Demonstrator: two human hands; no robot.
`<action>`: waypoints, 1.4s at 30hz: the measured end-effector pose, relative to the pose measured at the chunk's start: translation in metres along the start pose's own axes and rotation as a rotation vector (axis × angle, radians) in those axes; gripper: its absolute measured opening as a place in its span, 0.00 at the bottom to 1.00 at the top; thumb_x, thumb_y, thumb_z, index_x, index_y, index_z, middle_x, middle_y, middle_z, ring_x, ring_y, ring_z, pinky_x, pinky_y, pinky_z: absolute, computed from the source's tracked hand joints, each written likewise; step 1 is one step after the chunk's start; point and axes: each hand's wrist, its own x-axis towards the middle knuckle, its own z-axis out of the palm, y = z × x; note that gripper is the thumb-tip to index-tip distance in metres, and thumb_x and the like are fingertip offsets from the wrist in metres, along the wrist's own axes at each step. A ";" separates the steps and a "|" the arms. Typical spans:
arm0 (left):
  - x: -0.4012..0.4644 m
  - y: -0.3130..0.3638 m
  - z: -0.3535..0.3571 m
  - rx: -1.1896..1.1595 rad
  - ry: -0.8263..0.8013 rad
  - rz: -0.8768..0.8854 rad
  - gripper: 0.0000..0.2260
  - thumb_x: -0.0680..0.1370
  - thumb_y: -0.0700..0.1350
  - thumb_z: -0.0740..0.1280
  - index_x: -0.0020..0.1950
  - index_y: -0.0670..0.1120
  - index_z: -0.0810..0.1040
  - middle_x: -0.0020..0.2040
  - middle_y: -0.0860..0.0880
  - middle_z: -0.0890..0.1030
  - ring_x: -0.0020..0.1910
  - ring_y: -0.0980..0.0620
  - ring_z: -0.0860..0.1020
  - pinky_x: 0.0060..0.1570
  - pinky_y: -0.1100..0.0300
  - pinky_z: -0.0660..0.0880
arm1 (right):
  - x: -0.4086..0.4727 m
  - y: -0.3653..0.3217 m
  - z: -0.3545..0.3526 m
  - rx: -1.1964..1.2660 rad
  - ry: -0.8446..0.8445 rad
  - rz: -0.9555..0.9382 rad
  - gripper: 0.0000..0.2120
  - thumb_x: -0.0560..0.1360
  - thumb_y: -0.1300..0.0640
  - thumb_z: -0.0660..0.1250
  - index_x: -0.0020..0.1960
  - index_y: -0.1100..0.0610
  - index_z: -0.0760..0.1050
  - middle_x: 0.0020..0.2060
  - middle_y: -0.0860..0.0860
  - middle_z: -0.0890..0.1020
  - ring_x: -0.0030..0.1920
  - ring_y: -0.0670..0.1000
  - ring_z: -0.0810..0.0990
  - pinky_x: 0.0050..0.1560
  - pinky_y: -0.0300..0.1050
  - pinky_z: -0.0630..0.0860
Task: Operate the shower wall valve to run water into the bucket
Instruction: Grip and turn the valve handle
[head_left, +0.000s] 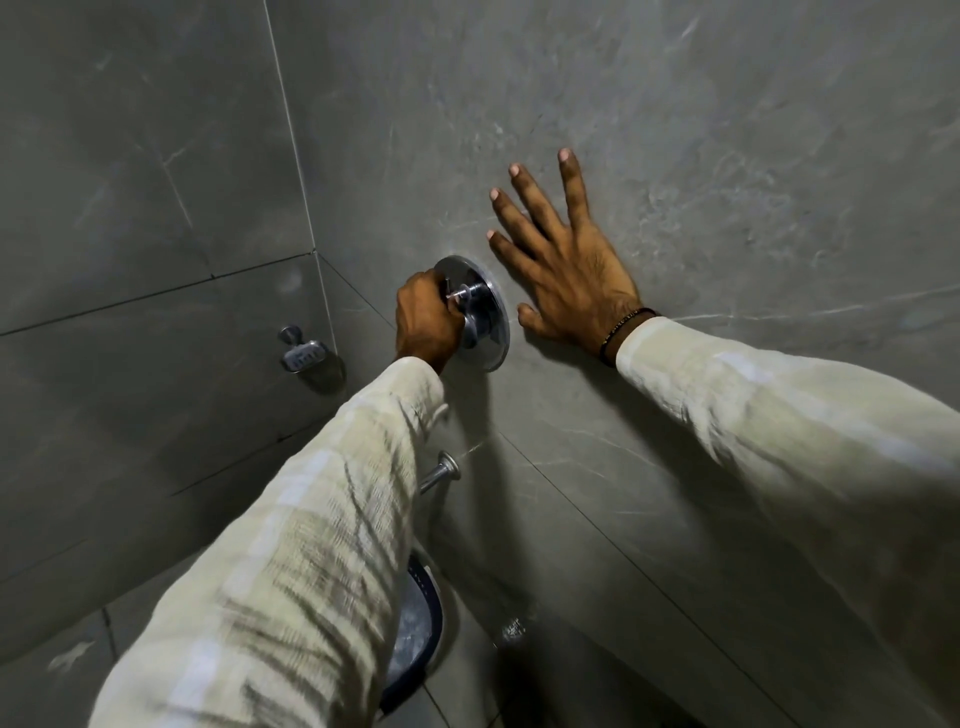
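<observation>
A round chrome shower wall valve (488, 322) is set in the grey tiled wall at mid frame. My left hand (427, 319) is closed around its handle, covering most of the lever. My right hand (563, 260) lies flat on the wall just right of the valve, fingers spread, holding nothing. Below the valve a chrome spout (439, 474) sticks out of the wall. A dark blue bucket (418, 631) stands on the floor beneath it, mostly hidden by my left sleeve. Foamy water shows inside the bucket. I cannot tell whether water runs from the spout.
A chrome soap dish (303, 353) is fixed to the left wall near the corner. Grey marble-look tiles cover both walls and the floor. A small shiny fitting (513, 630) sits low on the right wall by the bucket.
</observation>
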 end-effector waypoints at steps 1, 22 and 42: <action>0.001 0.001 -0.001 -0.021 0.006 -0.011 0.12 0.82 0.35 0.70 0.65 0.38 0.83 0.60 0.38 0.85 0.58 0.39 0.85 0.60 0.48 0.83 | 0.000 0.000 0.000 -0.001 -0.002 0.000 0.49 0.78 0.22 0.42 0.91 0.49 0.41 0.89 0.62 0.40 0.89 0.70 0.39 0.82 0.81 0.40; -0.020 -0.002 0.001 0.148 0.048 0.157 0.11 0.82 0.39 0.69 0.64 0.37 0.83 0.63 0.37 0.83 0.61 0.39 0.81 0.63 0.52 0.78 | 0.000 0.000 0.001 -0.004 -0.012 -0.010 0.49 0.79 0.22 0.41 0.91 0.49 0.41 0.89 0.62 0.40 0.88 0.71 0.39 0.81 0.81 0.40; -0.067 0.005 -0.007 0.638 -0.015 0.404 0.30 0.84 0.46 0.65 0.84 0.38 0.61 0.83 0.35 0.67 0.82 0.34 0.66 0.82 0.41 0.62 | -0.034 0.018 -0.027 0.381 -0.054 0.023 0.42 0.84 0.31 0.47 0.91 0.49 0.37 0.89 0.60 0.40 0.90 0.64 0.40 0.85 0.72 0.37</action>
